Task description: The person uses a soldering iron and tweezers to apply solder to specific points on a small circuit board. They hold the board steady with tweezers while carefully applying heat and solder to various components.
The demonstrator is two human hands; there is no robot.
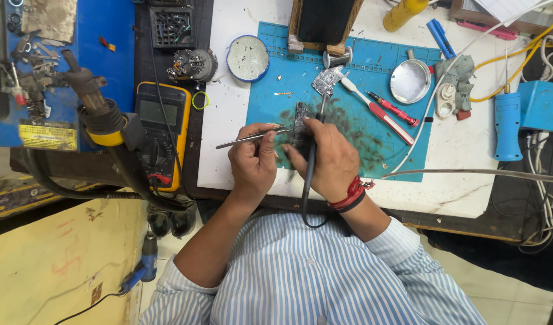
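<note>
While both hands work over the stained blue silicone work mat (349,72), the left hand (252,161) is closed around thin silver metal tweezers (249,139), whose tips reach toward a small dark circuit board (300,117) lying on the mat. The right hand (328,162) grips a slim black soldering iron (311,162) like a pen, tip down at the board, its cable trailing back toward the striped shirt. The board sits near the middle of the mat, just ahead of both hands.

One risk, as I judge it, is the hot tip sliding off the board: the two hands sit close together, so a slip could bring the tip against the left fingers or scorch the mat. The iron's cable loops under the wrist and could snag on the desk (228,120) edge and tug the tip aside. The board looks held only by the tweezers, so it could shift under pressure.

Room is tight ahead: a second small silvery circuit board (328,79) and a white-handled toothbrush (373,108) lie just beyond, with a red-handled screwdriver (394,108) and a round shiny metal lid (410,81) to the right. A round blue-rimmed tin (247,58) stands near the mat's left corner. The yellow multimeter (161,129) sits well apart on the left. The near desk edge is just beneath the wrists.
</note>
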